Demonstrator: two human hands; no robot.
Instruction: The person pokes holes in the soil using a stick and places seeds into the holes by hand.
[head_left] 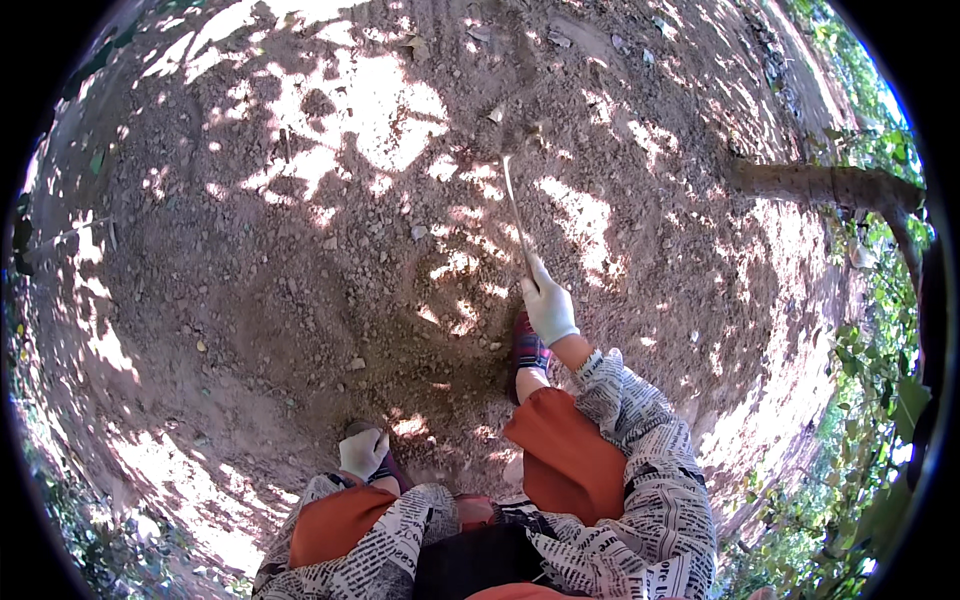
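My right hand [549, 306], in a white glove, is closed round the near end of a long, thin, slightly curved tool [515, 205] with a pale far part. The tool reaches forward over the soil [380, 240], and what its far end is like blurs into the ground. My left hand [364, 453], also white-gloved, is drawn back close to my left shoe [394, 472], its fingers curled. A dark greyish bit shows at its upper edge, and I cannot make out whether it holds anything. My right shoe [526, 345], dark with coloured stripes, stands just below the right hand.
Brown, crumbly ground with small stones, dry leaves [560, 40] and bright sun patches spreads all round. A tree trunk [825, 185] comes in from the right, with green leaves [870, 350] along that side. More low plants [110, 545] grow at the lower left.
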